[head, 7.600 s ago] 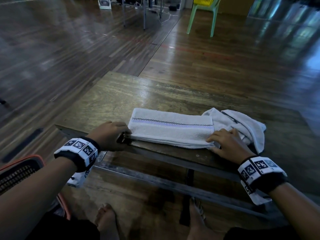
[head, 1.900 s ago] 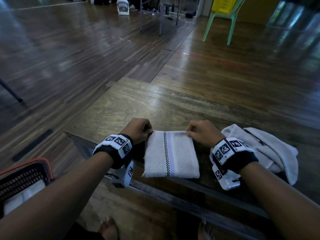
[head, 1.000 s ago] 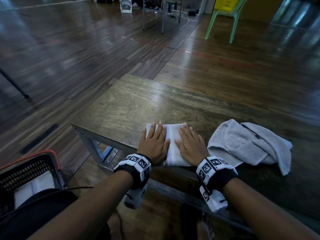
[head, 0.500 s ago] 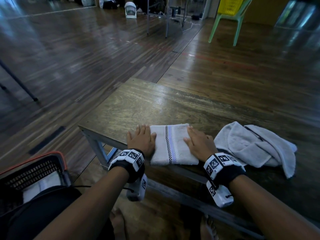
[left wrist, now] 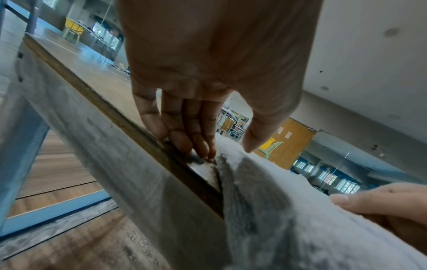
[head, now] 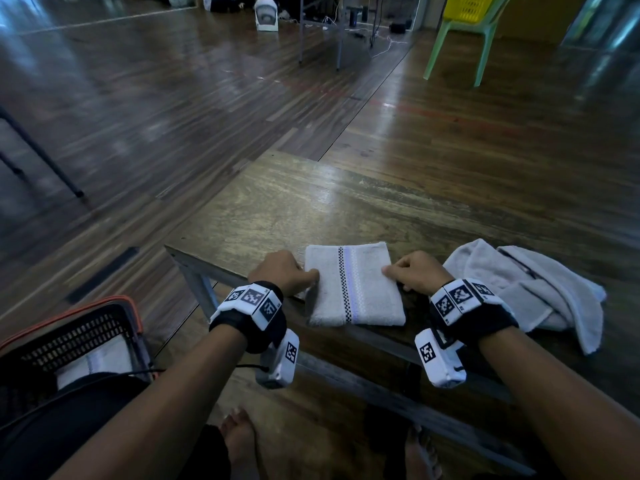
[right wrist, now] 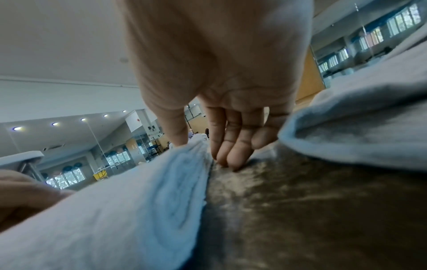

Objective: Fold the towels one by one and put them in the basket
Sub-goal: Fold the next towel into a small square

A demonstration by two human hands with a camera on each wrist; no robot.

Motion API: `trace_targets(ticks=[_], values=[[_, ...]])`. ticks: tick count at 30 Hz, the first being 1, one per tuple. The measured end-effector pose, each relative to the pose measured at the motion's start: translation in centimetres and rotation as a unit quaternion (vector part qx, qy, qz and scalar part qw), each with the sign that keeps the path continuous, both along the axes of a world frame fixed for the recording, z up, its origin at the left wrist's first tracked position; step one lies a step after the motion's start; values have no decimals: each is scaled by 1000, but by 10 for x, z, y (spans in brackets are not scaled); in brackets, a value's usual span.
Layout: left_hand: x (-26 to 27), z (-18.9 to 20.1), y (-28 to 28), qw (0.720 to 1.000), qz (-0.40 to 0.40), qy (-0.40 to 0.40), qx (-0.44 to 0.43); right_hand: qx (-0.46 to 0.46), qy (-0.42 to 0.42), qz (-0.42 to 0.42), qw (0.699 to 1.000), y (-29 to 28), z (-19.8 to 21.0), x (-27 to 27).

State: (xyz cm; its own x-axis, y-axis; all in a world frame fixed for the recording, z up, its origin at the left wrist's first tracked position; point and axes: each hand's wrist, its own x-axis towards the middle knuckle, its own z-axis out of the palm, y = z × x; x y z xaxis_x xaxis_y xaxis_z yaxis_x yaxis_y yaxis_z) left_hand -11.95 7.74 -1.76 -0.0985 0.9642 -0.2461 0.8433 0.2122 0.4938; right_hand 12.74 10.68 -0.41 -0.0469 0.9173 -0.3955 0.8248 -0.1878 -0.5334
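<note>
A folded white towel (head: pixel 353 289) with a checkered and purple stripe lies at the near edge of the wooden table (head: pixel 311 209). My left hand (head: pixel 287 271) pinches its left edge. In the left wrist view the thumb lies on top of the folded towel (left wrist: pixel 277 210) and the fingers (left wrist: pixel 198 144) tuck under it. My right hand (head: pixel 412 271) pinches the right edge the same way. Its thumb is on the folded towel (right wrist: pixel 138 201) and its fingers (right wrist: pixel 228 157) are at the table surface beneath the edge. A crumpled white towel (head: pixel 526 292) lies to the right.
A black mesh basket (head: pixel 79 327) with an orange rim stands on the floor at my lower left and holds a folded towel (head: pixel 97 358). My bare feet (head: pixel 239 441) are under the table. A green chair (head: pixel 460 32) and a fan (head: pixel 266 15) stand far back.
Both hands pressed flat on the towel a second ago, then slid out to its sides. Now their fingers curl around the left and right edges.
</note>
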Motion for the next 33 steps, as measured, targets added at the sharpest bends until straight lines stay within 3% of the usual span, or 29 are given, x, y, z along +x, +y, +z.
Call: trace_targets(ticks=[8, 12, 17, 22, 26, 33], values=[[9, 2, -3, 999, 10, -45, -14, -43, 37, -49, 997, 3, 2, -10], [14, 13, -11, 993, 46, -113, 4, -87, 180, -109, 974, -7, 10, -13], [20, 23, -38, 934, 153, -323, -9, -115, 327, -181, 921, -40, 27, -12], [28, 38, -89, 891, 161, -422, -44, -145, 401, -218, 878, -95, 48, -3], [26, 77, -122, 892, 127, -433, -28, -102, 423, -178, 883, -131, 82, 0], [15, 184, -174, 877, 100, -459, 100, 41, 429, -81, 899, -176, 185, -11]])
